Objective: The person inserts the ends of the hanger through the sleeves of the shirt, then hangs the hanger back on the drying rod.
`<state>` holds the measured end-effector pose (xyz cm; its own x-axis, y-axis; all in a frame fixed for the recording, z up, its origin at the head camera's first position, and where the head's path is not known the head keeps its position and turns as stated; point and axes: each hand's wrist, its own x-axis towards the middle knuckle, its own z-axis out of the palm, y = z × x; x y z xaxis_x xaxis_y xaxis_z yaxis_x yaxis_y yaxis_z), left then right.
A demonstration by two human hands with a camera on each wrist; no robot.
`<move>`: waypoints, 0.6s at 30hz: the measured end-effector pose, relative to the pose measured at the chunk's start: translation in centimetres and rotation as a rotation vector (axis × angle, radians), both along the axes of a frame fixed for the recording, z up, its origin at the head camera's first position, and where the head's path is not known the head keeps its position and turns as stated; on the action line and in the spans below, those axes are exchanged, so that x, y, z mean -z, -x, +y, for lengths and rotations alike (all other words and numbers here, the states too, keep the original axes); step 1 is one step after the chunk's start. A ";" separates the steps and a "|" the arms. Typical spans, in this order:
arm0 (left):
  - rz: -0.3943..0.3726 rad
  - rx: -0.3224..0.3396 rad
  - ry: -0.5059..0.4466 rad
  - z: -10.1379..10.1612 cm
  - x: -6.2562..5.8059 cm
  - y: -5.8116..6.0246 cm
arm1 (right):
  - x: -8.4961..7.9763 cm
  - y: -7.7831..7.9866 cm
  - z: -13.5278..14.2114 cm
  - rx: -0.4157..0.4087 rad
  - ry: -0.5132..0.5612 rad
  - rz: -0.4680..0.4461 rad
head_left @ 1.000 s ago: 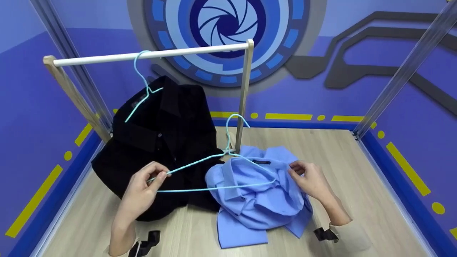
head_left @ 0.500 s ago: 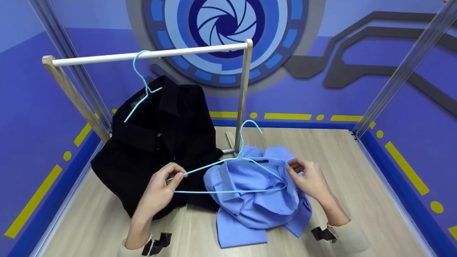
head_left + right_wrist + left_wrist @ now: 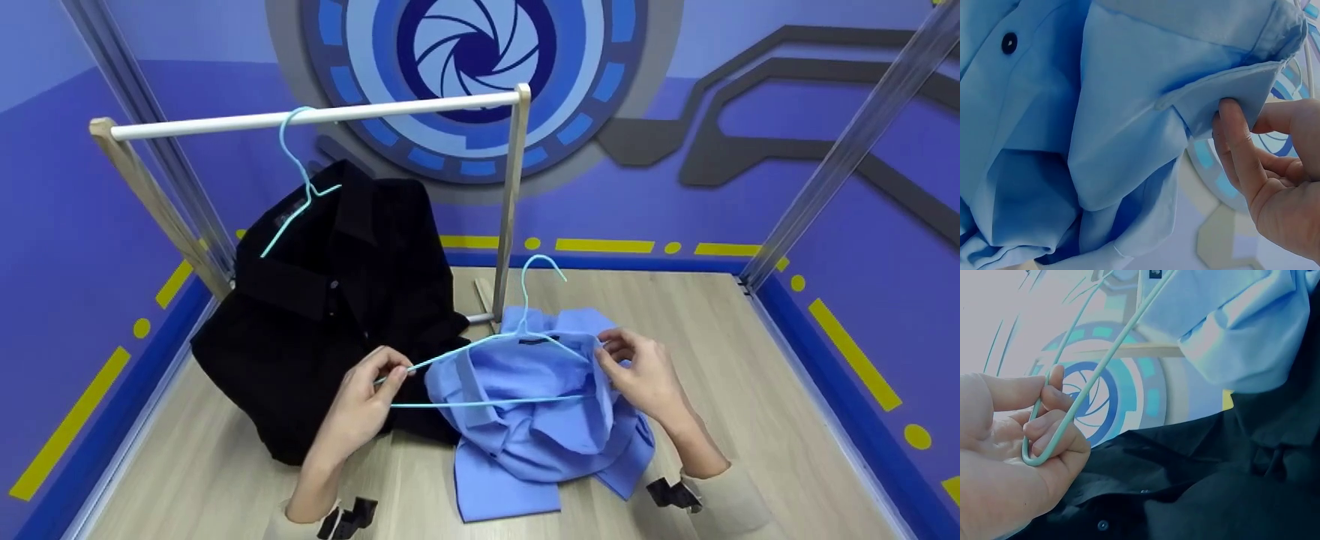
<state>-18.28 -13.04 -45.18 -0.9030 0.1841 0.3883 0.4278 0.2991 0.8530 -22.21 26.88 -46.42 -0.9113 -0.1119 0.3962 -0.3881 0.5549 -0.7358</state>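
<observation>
My left hand (image 3: 367,397) pinches the left end of a light-blue wire hanger (image 3: 480,343); its bent corner lies across the fingers (image 3: 1055,439) in the left wrist view. The hanger's right end reaches inside the open collar of a blue shirt (image 3: 525,457), where the cloth hides its tip. At the right side of that collar, my right hand (image 3: 645,371) pinches the edge between thumb and fingers. The right wrist view shows this grip on the collar flap (image 3: 1219,95). The shirt lies bunched on the wooden surface, and the hanger's hook points up.
A black shirt (image 3: 405,247) hangs from a second light-blue hanger (image 3: 289,142) on the white rail (image 3: 420,107) of a wooden-legged rack. Its lower part spreads behind my left hand. Patterned blue walls (image 3: 615,202) stand behind and beside the wooden surface (image 3: 712,337).
My left hand has moved right with the hanger, whose right end has slid deeper into the blue shirt's collar. My right hand keeps its hold on the collar and has shifted slightly left.
</observation>
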 end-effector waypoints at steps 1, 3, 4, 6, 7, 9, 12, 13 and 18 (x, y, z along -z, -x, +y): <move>0.008 0.000 -0.004 0.2 0.1 0.0 | -0.1 -0.1 -0.1 -0.011 0.009 -0.004; 0.028 -0.002 -0.011 0.5 0.3 0.1 | -0.2 -0.1 -0.2 -0.030 0.018 -0.009; 0.036 -0.003 -0.015 0.6 0.4 0.2 | -0.2 -0.1 -0.3 -0.038 0.020 -0.009; 0.042 0.000 -0.019 0.9 0.5 0.3 | -0.3 -0.2 -0.4 -0.050 0.019 0.000; 0.043 0.004 -0.022 1.1 0.6 0.3 | -0.3 -0.1 -0.5 -0.053 0.018 0.009; 0.040 0.016 -0.028 1.4 0.7 0.3 | -0.4 -0.1 -0.7 -0.051 0.007 0.028; 0.044 0.029 -0.038 1.9 1.0 0.3 | -0.3 -0.1 -1.0 -0.039 -0.027 0.073; 0.044 0.034 -0.038 2.0 1.1 0.4 | -0.3 0.0 -1.1 -0.032 -0.038 0.088; 0.035 0.057 -0.038 2.7 1.8 0.7 | -0.2 -0.1 -1.4 -0.019 -0.032 0.124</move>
